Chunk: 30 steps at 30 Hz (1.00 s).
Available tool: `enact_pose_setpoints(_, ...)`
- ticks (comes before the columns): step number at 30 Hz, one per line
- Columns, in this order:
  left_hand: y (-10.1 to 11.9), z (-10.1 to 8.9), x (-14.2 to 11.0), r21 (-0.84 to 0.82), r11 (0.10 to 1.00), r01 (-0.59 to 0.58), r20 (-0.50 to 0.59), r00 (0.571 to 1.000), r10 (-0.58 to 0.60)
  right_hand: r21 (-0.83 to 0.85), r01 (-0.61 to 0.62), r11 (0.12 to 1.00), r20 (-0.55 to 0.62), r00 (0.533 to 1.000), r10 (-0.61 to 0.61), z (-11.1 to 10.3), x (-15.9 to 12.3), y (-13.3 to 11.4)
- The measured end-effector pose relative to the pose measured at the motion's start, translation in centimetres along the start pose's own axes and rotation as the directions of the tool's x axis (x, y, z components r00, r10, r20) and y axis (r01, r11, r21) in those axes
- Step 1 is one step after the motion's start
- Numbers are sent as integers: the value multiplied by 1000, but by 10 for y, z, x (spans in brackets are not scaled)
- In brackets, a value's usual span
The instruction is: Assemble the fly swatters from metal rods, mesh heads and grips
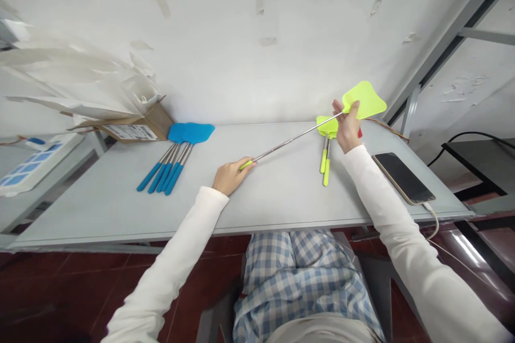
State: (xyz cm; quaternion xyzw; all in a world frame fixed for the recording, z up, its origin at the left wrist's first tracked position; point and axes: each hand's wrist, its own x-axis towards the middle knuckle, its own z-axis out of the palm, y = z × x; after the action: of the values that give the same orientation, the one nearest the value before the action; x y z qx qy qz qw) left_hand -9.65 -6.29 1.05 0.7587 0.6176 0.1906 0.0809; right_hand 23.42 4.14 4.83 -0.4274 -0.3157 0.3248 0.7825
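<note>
A yellow-green fly swatter [365, 99] with an extended metal telescopic rod stretches between my two hands above the table. My left hand [232, 175] is closed around its yellow-green handle, most of which the fingers hide. At the other end, my right hand [347, 126] grips the neck just below the swatter's head. Under and beside the right hand lie a couple of shorter yellow-green fly swatters [326, 163], their heads partly covered. Several blue fly swatters [192, 133] lie together left of my left hand, heads toward the wall. A small red thing [360, 132] shows beside my right hand.
A smartphone [404, 177] with a white cable lies at the right of the grey table [277, 198]. An opened cardboard box [139, 126] stands at the back left. A white power strip [38, 163] lies farther left. The wall [249, 75] rises behind the table.
</note>
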Motion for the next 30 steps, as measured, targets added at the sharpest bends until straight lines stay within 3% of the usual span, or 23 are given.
enact_pose_setpoints(6, 47, 10, -3, -80, 996, 34, -65, 997, -40, 3, -21, 1000, 160, 987, 20, 45, -71, -5)
enact_pose_setpoints(15, 72, 6, -1, -97, 992, 77, -55, 995, -82, 33, -85, 996, 234, 969, 75, 59, -122, 1)
enact_pose_setpoints(27, 84, 14, -6, -194, 976, 94, -10, 995, -98, -69, -130, 989, 230, 963, 142, 51, -132, 4)
enact_pose_setpoints(30, 83, 15, -4, -291, 954, 79, 9, 997, -80, -85, -213, 973, 303, 925, 229, 43, -131, 8)
